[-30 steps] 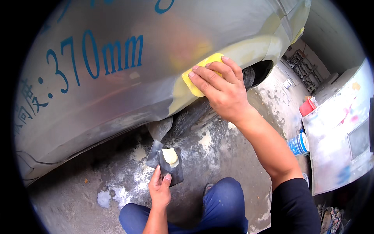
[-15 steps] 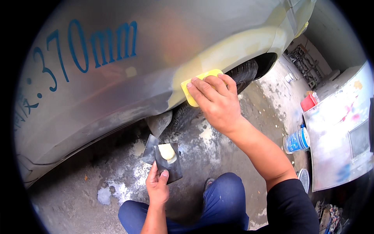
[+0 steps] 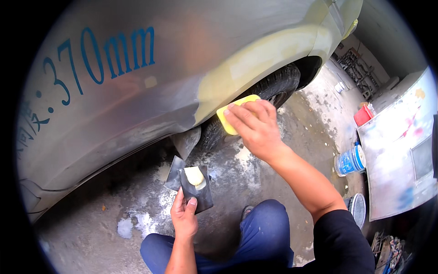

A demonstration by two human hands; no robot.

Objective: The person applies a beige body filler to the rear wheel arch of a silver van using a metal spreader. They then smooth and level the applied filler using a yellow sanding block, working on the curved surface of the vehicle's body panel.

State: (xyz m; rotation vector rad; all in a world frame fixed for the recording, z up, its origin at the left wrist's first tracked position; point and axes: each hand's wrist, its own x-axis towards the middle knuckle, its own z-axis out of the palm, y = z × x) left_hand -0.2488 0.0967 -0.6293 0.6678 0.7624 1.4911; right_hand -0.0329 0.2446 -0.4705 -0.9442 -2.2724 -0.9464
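My right hand [image 3: 260, 130] grips a yellow spreader [image 3: 226, 122], fingers along its upper face. It is just below the wheel-arch edge, in front of the tyre [image 3: 286, 78]; whether it touches the car I cannot tell. Pale yellow filler [image 3: 255, 57] covers the arch on the grey car body [image 3: 169, 96]. Lower down, my left hand [image 3: 185, 221] holds a dark flat plate [image 3: 204, 198], thumb on top. A lump of cream putty [image 3: 193, 175] sits on that plate. Behind it a second dark, thin blade [image 3: 173, 175] sticks out to the left, partly hidden.
A loose painted panel [image 3: 388, 173] leans at the right, with a blue-and-white bucket [image 3: 350, 160] and a red container [image 3: 363, 115] beside it. A round tin [image 3: 358, 210] stands lower. My bent knees [image 3: 267, 228] are below, over the stained concrete floor [image 3: 228, 182].
My right hand has moved down with the spreader, from over the filled arch edge to below it. The view has shifted slightly. My left hand keeps its hold.
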